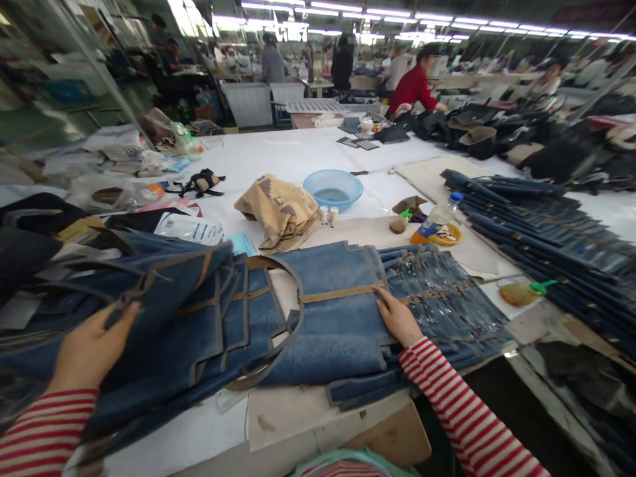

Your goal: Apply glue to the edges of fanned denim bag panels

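Observation:
My left hand pinches the edge of a dark blue panel with a tan strip, lifted over the pile at the left. A flat blue panel with grey edging and a tan band lies in the middle. On its right edge, at the end of the band, rests my right hand; its fingertips are partly hidden at the panel's edge. Right beside that hand, several overlapping blue pieces lie in a row. A curved grey-edged strap runs between the left pile and the middle panel.
Behind the panels are a crumpled tan cloth, a blue basin, a bottle and an orange dish. A squeeze bottle stands at the right, near stacked blue pieces. A person in red works across the table.

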The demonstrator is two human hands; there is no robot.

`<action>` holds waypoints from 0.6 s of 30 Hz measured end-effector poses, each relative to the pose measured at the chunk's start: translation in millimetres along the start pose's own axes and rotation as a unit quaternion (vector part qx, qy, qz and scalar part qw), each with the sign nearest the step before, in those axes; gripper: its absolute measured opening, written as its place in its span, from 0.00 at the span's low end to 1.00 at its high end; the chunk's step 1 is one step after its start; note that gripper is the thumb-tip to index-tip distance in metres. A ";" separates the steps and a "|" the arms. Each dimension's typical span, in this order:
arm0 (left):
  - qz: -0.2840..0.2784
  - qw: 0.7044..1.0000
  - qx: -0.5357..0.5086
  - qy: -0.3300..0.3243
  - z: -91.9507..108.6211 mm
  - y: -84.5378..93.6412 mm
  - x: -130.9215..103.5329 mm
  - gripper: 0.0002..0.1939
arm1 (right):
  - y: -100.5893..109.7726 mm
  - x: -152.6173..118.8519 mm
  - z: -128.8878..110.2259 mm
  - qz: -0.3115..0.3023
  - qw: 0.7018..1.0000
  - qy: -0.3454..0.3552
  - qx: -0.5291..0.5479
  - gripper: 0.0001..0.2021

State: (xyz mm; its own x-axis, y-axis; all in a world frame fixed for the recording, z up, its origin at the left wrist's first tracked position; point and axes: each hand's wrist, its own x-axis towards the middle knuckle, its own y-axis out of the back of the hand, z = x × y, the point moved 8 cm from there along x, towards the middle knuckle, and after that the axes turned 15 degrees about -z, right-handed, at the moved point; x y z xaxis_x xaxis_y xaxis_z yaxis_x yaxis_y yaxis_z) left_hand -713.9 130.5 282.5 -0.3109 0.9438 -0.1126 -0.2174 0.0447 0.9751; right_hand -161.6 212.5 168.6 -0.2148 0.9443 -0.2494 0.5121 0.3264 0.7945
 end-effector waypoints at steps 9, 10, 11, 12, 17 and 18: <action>-0.064 0.897 0.117 -0.422 312.8 -68.6 -85.0 0.26 | -0.4 0.5 0.9 -0.007 0.999 -0.009 0.030 0.21; -0.121 0.879 0.128 -0.444 331.2 -101.2 -96.2 0.26 | 0.1 0.2 0.8 -0.005 0.999 -0.007 0.033 0.21; -0.169 0.862 0.138 -0.458 344.0 -130.3 -106.0 0.26 | 0.4 -0.3 1.0 -0.004 0.999 -0.004 0.036 0.21; -0.203 0.849 0.148 -0.464 352.0 -153.6 -113.7 0.26 | 0.4 -0.9 1.4 -0.004 0.999 -0.003 0.037 0.21; -0.247 0.834 0.160 -0.466 356.9 -180.9 -121.6 0.25 | -1.5 -4.5 5.1 -0.004 0.998 0.005 0.056 0.19; -0.242 0.832 0.160 -0.472 357.5 -175.3 -121.2 0.25 | -1.2 -4.9 5.6 0.001 0.998 0.006 0.061 0.19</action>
State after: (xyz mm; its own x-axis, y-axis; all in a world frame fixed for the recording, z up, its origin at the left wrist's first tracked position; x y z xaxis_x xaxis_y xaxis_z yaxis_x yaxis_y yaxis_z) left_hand -307.3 125.4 193.6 0.6403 0.6197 -0.4537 0.1985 0.4371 0.8772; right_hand -156.5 207.7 165.8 -0.2237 0.9445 -0.2407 0.6105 0.3283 0.7208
